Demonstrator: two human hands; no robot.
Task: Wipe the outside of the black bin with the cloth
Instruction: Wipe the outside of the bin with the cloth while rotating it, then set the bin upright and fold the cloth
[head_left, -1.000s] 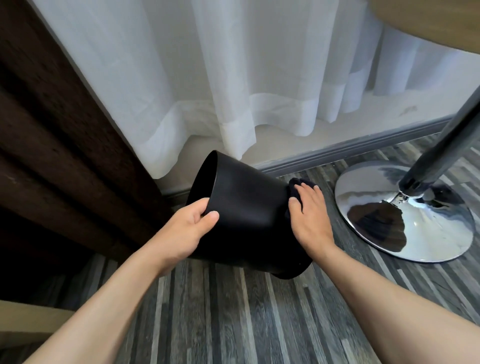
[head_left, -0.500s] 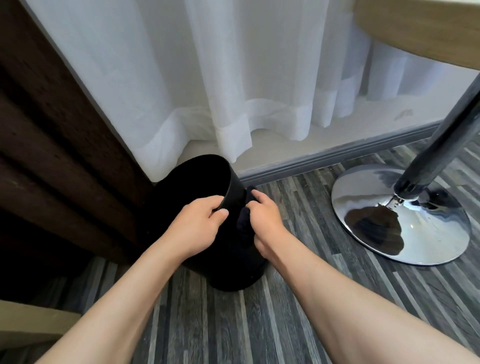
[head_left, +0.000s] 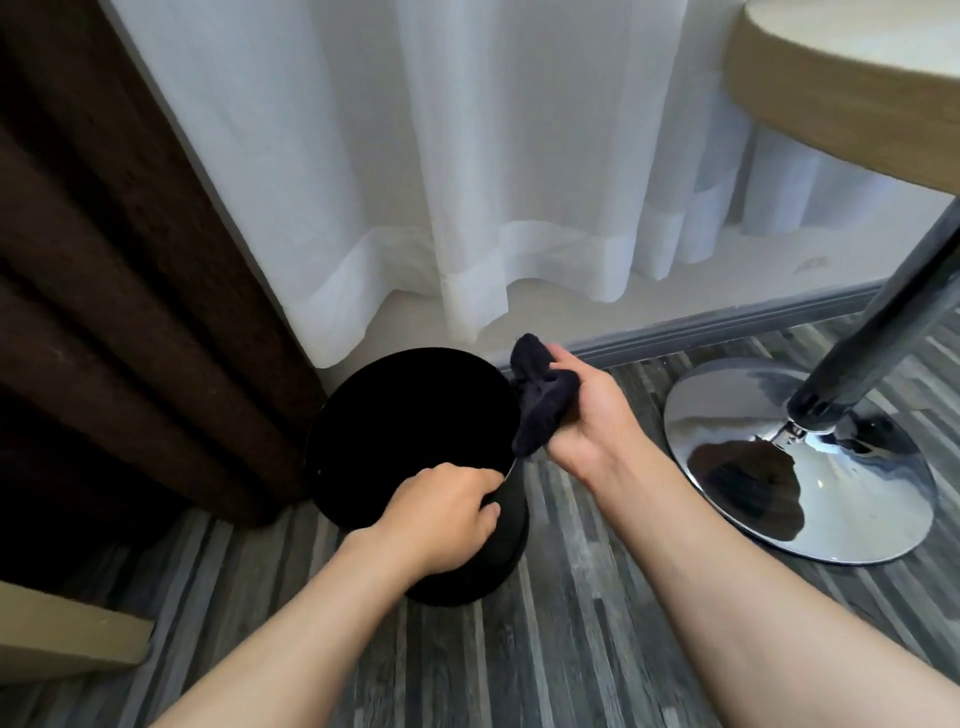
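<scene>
Black bin (head_left: 415, 426) standing upright on the wood-pattern floor (head_left: 571, 649), at the floor's far edge where the brown curtain (head_left: 130, 312) meets the sheer white curtain (head_left: 467, 182). The left hand (head_left: 441, 519) hooks its fingers over the near rim, its grip clamped on the bin wall, apparently to steady the bin. The right hand (head_left: 587, 410) holds the dark cloth (head_left: 540, 400) bunched, its grip clamped on it just beside the rim's right side, clear of the wall, likely regathering it for another pass. The chrome table base (head_left: 800, 462) stands to the right, apart.
</scene>
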